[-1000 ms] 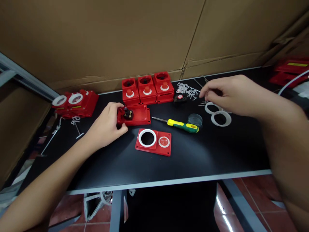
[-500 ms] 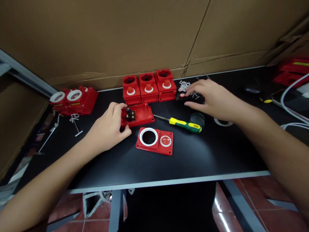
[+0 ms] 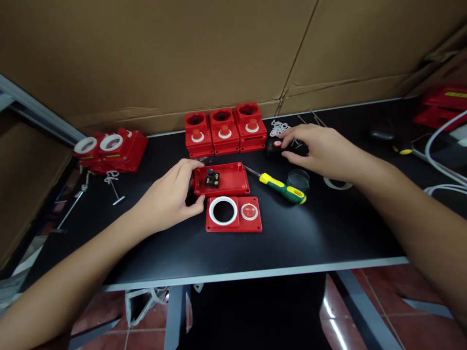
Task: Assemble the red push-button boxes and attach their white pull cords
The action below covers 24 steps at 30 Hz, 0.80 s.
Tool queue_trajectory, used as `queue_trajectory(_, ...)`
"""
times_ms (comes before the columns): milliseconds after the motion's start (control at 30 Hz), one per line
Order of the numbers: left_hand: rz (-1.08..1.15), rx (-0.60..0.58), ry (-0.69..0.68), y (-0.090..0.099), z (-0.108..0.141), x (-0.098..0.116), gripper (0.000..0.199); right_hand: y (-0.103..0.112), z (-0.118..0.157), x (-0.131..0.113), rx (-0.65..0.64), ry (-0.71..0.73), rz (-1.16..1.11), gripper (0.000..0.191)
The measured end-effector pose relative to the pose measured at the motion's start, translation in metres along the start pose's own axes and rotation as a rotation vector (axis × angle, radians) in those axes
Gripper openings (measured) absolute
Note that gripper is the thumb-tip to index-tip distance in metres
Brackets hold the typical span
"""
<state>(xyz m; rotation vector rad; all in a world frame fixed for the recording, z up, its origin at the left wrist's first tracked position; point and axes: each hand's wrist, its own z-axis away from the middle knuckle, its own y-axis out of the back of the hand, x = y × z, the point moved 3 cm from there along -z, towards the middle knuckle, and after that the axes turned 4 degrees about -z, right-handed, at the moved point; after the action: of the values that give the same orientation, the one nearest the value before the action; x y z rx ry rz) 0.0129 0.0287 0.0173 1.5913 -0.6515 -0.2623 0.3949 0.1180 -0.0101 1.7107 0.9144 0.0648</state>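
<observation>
My left hand (image 3: 173,194) grips the left end of an open red housing (image 3: 231,179), thumb and fingers on its edges; a black terminal block (image 3: 212,178) sits inside. Just below lies a red cover plate (image 3: 249,224) with a white ring and a red round lens. My right hand (image 3: 312,148) is over a small black tray (image 3: 272,146) of white ties and metal pins, its fingers curved and thumb apart from them, touching or just above the tray; nothing can be seen held. Between the hands lies a yellow and green screwdriver (image 3: 280,188), its tip near the housing.
Three red boxes (image 3: 224,138) stand against the cardboard wall (image 3: 175,58). More red boxes (image 3: 131,150) with white rings are at the left, near a metal T-shaped pin (image 3: 118,200). A clear disc (image 3: 298,180), white cables (image 3: 438,167) and another tool (image 3: 403,148) lie at the right.
My left hand has moved right with the red housing, which now lies close above the cover plate. The screwdriver's tip has shifted right and the plate has turned slightly. My right hand has barely moved.
</observation>
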Motion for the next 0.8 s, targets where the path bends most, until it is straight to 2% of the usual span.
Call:
queue_trajectory(333,0.058,0.004,-0.102,-0.002,0.002,0.004,0.057,0.010,-0.001,-0.007,-0.074,-0.066,-0.018,0.010)
queue_trajectory(633,0.057,0.035,-0.200,-0.004,0.004,0.007,0.053,0.018,-0.003,-0.020,-0.031,-0.030,0.003,0.011)
queue_trajectory(800,0.050,0.007,-0.171,-0.004,0.004,0.007,0.054,0.019,-0.002,-0.027,-0.027,-0.038,0.006,0.015)
